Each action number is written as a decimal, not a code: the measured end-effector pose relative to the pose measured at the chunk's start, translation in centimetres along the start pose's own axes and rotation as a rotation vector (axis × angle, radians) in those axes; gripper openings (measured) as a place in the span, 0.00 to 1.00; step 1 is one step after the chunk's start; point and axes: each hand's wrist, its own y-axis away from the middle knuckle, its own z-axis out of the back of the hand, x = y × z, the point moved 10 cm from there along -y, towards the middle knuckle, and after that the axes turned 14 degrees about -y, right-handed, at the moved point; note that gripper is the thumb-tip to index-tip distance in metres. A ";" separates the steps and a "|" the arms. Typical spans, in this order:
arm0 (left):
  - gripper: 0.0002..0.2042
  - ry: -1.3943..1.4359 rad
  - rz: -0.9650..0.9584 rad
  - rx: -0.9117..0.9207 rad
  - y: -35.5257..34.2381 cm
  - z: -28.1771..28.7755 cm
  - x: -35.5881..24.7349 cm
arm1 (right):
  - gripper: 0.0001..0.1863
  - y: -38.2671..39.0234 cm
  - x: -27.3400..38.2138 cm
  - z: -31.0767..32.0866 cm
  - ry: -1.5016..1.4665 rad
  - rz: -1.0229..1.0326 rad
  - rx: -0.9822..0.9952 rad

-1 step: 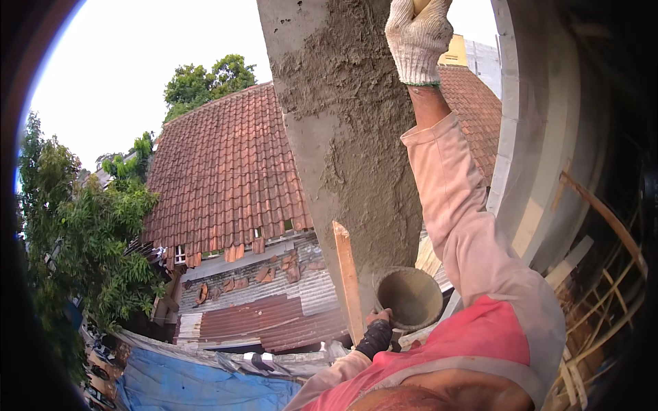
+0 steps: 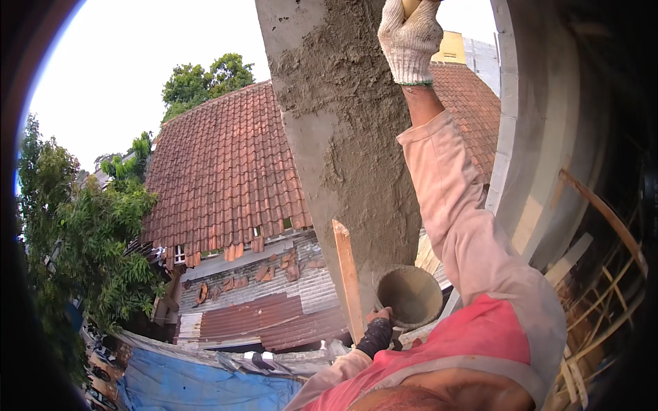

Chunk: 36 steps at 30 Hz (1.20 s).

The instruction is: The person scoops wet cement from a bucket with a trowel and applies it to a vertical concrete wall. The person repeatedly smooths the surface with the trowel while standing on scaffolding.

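Note:
High in the view, my right hand (image 2: 412,44), in a white knitted glove, is wrapped round a pale handle (image 2: 410,6). The rest of that tool is cut off by the upper edge. It is close to a tall concrete column (image 2: 301,137) whose face carries rough, wet grey mortar (image 2: 373,157). Low down near my body, my left hand (image 2: 380,316), with a dark wrap at the wrist, grips the rim of a round, mortar-stained bucket (image 2: 429,296). The bucket stays tilted so its inside shows; its bottom is shadowed.
An upright wooden plank (image 2: 348,274) stands by the column's lower left. Beyond lie a tiled roof (image 2: 226,164), rusty corrugated sheets (image 2: 260,322) and a blue tarp (image 2: 199,383) below. Bamboo poles (image 2: 603,301) and a curved grey wall (image 2: 548,137) are at the right.
My right hand has shifted slightly left with the handle in it. My left hand and the bucket look nearly unmoved.

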 end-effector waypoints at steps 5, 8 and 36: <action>0.25 0.022 0.114 0.036 0.0 -2.0 4.5 | 0.21 27.2 -11.9 6.5 0.393 -0.505 0.907; 0.26 -0.029 0.022 -0.102 -4.4 -2.8 6.4 | 0.25 38.7 -0.9 17.3 0.242 -0.737 1.123; 0.19 0.095 -0.015 0.276 -2.7 -4.9 2.7 | 0.17 35.1 -6.8 29.8 -0.595 -1.935 0.925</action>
